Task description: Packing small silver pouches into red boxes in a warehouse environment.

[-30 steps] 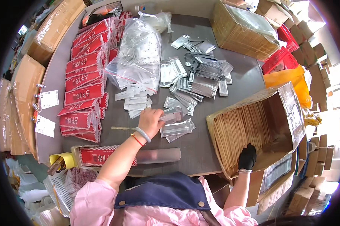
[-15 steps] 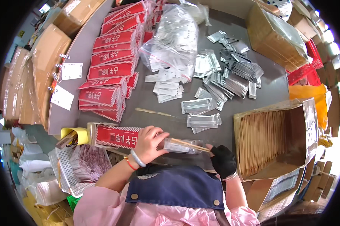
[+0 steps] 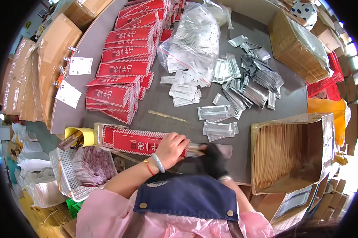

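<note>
The bare left hand (image 3: 172,150) is curling over the right end of a flat red packet (image 3: 135,141) with a pale checked edge, its fingers bent close together and gripping that end near the table's front edge. The packet is lying lengthwise to the left of those fingers, and a smooth strip of clear plastic (image 3: 225,151) is reaching out to their right, past the other hand. The right hand (image 3: 214,160), in a black glove, is blurring just beside the left one, over the plastic; whether its fingers are spread or pinching anything, I cannot tell. Something pale and narrow is showing between the two hands, too smeared to name. Beyond them, shiny flat foil packets (image 3: 216,112) are lying on the smooth grey table (image 3: 163,129), and a crinkled clear bag (image 3: 197,37) is bulging with small white packets. More glossy red packets (image 3: 121,68) are overlapping in a slanting pile at the left. On the right, a taped cardboard box (image 3: 292,184) is holding tight rows of slender wooden sticks (image 3: 274,152). A yellow cup (image 3: 88,137) is sitting at the packet's far left, above a white perforated basket (image 3: 62,174).
</note>
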Available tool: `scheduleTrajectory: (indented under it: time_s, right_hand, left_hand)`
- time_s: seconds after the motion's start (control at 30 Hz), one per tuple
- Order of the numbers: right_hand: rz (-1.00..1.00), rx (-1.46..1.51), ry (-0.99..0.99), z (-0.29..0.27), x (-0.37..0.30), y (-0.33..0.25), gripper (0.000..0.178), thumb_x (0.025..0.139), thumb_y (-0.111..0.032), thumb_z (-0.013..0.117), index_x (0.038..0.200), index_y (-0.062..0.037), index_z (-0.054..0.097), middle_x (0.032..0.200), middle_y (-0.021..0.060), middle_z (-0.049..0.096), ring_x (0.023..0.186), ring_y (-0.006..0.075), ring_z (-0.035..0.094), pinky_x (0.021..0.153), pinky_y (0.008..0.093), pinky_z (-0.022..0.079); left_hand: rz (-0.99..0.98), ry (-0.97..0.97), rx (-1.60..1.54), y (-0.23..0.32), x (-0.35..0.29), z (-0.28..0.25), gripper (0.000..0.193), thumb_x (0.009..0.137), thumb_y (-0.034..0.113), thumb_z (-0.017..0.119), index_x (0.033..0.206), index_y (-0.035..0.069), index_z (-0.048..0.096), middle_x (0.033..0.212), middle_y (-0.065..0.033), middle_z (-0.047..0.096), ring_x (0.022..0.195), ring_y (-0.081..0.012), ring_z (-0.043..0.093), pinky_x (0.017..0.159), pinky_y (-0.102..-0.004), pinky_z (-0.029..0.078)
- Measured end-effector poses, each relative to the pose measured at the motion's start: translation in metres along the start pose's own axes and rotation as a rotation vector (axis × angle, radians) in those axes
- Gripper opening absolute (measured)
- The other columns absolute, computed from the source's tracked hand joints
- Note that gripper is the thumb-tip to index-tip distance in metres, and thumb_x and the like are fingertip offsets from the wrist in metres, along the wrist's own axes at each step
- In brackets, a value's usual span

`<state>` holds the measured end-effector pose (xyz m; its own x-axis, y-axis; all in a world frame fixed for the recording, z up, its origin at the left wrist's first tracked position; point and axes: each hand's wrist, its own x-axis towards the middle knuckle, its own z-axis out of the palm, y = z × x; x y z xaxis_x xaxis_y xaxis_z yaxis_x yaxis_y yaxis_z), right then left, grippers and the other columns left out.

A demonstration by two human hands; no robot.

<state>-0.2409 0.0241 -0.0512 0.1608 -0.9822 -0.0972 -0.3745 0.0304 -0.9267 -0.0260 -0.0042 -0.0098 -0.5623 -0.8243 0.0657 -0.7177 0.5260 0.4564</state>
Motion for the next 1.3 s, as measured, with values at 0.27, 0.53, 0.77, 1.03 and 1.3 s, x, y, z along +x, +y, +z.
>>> scheduleTrajectory:
  time_s: [0.27, 0.53, 0.77, 1.03, 1.3]
  right_hand:
    - [-0.332, -0.644, -0.138, -0.032, 0.013, -0.039, 0.068, 0.060, -0.036, 0.082, 0.117, -0.0091, 0.056, 0.108, 0.0122, 0.060, 0.103, 0.0316, 0.056, 0.091, 0.0465, 0.040]
    - [-0.170, -0.692, 0.076, -0.078, 0.006, -0.054, 0.060, 0.061, -0.031, 0.080, 0.112, -0.0099, 0.057, 0.101, 0.0103, 0.060, 0.096, 0.0327, 0.056, 0.086, 0.0466, 0.040]
    - [-0.222, -0.785, -0.078, -0.058, 0.006, -0.062, 0.057, 0.063, -0.033, 0.078, 0.111, -0.0086, 0.058, 0.099, 0.0109, 0.060, 0.094, 0.0320, 0.056, 0.084, 0.0462, 0.040]
    - [-0.241, -0.743, -0.214, -0.054, 0.010, -0.066, 0.056, 0.063, -0.033, 0.078, 0.110, -0.0090, 0.059, 0.100, 0.0119, 0.060, 0.095, 0.0332, 0.057, 0.086, 0.0468, 0.039]
    - [-0.326, -0.581, -0.272, 0.014, 0.030, -0.052, 0.064, 0.063, -0.038, 0.081, 0.115, -0.0088, 0.059, 0.106, 0.0135, 0.060, 0.100, 0.0350, 0.056, 0.087, 0.0460, 0.040]
  left_hand:
    - [0.140, -0.174, 0.172, 0.008, 0.012, -0.012, 0.022, 0.075, 0.020, 0.066, 0.097, 0.021, 0.067, 0.104, -0.0076, 0.055, 0.096, -0.0264, 0.052, 0.079, -0.0411, 0.042]
    - [-0.013, 0.215, 0.466, -0.076, 0.018, -0.105, 0.018, 0.066, 0.011, 0.069, 0.083, 0.008, 0.063, 0.112, -0.0133, 0.056, 0.106, -0.0339, 0.053, 0.086, -0.0483, 0.044]
    - [-0.593, 0.242, 0.097, -0.021, -0.036, 0.007, 0.086, 0.056, 0.042, 0.088, 0.127, 0.006, 0.055, 0.132, -0.0163, 0.048, 0.126, -0.0389, 0.039, 0.107, -0.0569, 0.027]
    - [-0.555, 0.353, -0.043, -0.033, -0.046, 0.017, 0.088, 0.056, 0.041, 0.088, 0.127, 0.002, 0.055, 0.134, -0.0158, 0.048, 0.129, -0.0386, 0.038, 0.108, -0.0563, 0.025]
    - [-0.555, 0.251, -0.067, -0.033, -0.038, 0.007, 0.088, 0.059, 0.039, 0.087, 0.131, 0.004, 0.051, 0.137, -0.0165, 0.047, 0.131, -0.0413, 0.036, 0.108, -0.0631, 0.023]
